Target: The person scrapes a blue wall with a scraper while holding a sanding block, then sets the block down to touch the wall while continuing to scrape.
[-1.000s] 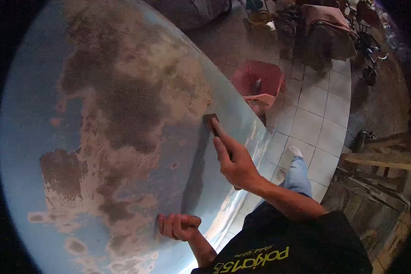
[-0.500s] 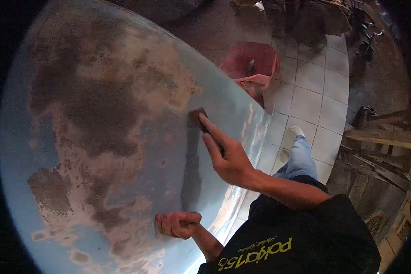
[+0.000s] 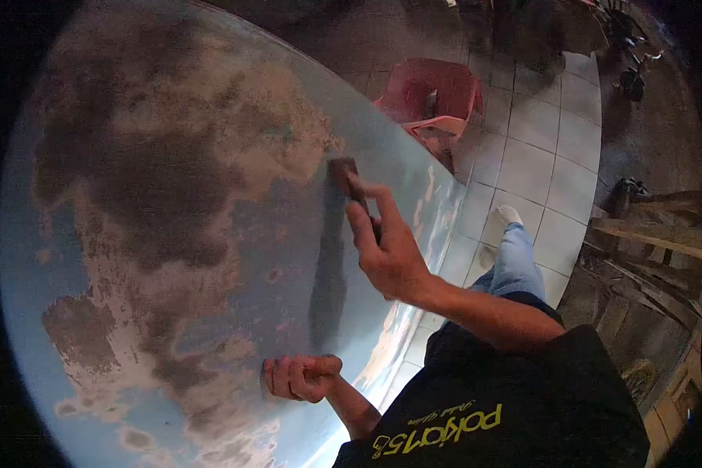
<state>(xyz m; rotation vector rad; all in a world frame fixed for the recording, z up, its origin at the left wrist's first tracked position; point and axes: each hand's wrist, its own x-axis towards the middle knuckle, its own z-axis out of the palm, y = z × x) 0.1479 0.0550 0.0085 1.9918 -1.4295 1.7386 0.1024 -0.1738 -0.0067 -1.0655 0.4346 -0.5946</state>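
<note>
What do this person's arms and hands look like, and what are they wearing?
Both hands, the left hand and the right hand, are bare, with no gloves, and both forearms are uncovered. The person wears a black top with yellow lettering and light blue jeans.

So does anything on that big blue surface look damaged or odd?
Yes. The blue panel has lost its paint over a wide patch in the upper middle, brown and tan with ragged edges and small flaked spots below. The right hand presses a small dark block at that patch's edge.
</note>
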